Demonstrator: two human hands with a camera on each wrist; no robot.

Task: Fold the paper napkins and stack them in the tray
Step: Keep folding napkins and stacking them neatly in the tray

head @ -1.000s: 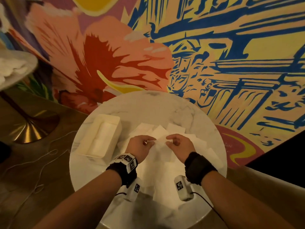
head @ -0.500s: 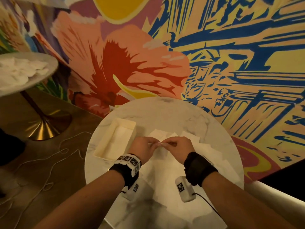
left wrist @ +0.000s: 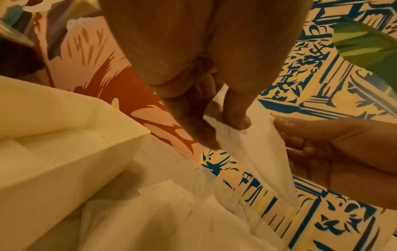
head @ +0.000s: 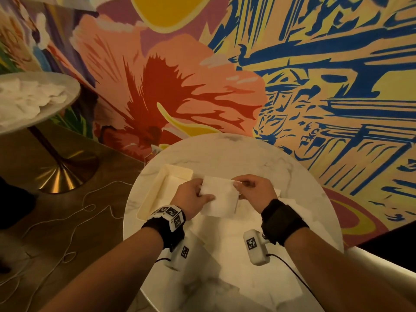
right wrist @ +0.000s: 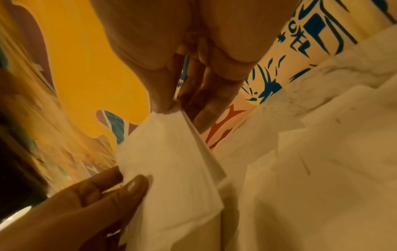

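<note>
While both hands pinch it, napkin (head: 219, 197) hangs between their fingers (head: 238, 183).

A painted mural wall (head: 292, 75) stands behind a second round table (head: 67, 91) with a brass base (head: 58, 176).

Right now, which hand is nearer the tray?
Left. The left hand pinches the napkin right beside the tray; the right hand pinches its far edge, farther from the tray.

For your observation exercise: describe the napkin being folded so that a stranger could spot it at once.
Find the round marble table by the mural; right of the cream tray, two hands meet. The napkin is pinched between left hand and right hand, lifted above the flat napkins.
</note>
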